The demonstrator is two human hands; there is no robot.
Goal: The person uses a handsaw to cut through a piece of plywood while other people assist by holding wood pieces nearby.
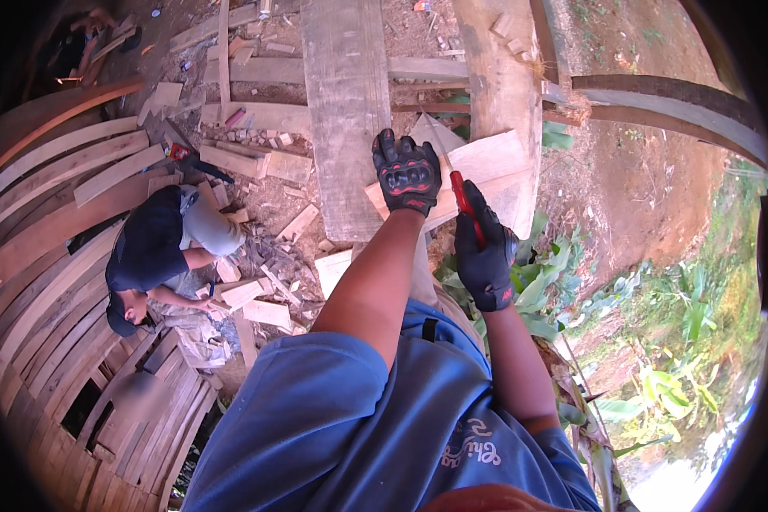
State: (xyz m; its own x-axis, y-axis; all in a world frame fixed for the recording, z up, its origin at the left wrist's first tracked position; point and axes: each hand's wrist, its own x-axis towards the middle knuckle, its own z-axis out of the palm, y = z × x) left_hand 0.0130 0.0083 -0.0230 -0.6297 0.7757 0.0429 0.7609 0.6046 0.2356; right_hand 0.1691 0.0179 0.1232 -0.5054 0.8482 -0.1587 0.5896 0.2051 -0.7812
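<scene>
My left hand [407, 175], in a black glove with red trim, presses down over a pale board [491, 162]. Its fingers are spread and reach past the board's far edge onto a wide grey plank [344, 94]. In a matching glove, my right hand [485, 256] is closed round the red handle of a saw [462, 192]. From the handle a thin blade seems to run up and left against the board, between my two hands; its edge is hard to make out. The board lies slantwise across the grey plank and a second plank [497, 77] to its right.
On the left a person [158, 247] in dark top and cap crouches among scattered offcuts [269, 314]. Stacked boards [68, 192] line that side. Beams [674, 107] stick out at the upper right. Green leaves [546, 273] grow beside my right arm. Another person [85, 43] is at the upper left.
</scene>
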